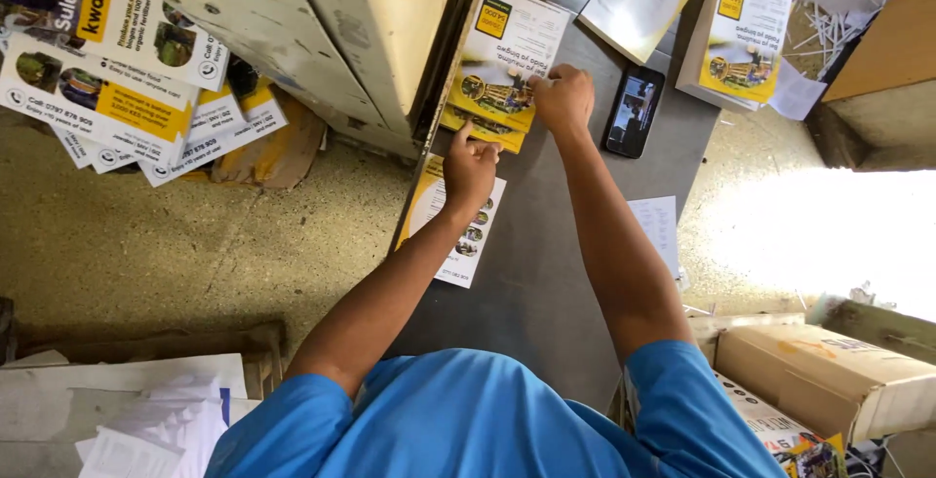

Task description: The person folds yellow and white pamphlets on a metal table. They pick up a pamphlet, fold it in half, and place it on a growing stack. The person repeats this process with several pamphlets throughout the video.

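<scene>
White-and-yellow leaflets (502,59) lie at the tabletop's (546,273) far left edge, a lit phone screen (634,111) beside them; cardboard box (829,376) at right.

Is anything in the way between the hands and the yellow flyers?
Nothing visible. The right hand rests directly on the yellow and white flyer stack at the machine's edge, and the left hand touches the flyers just below. The phone lies apart, to the side.
</scene>
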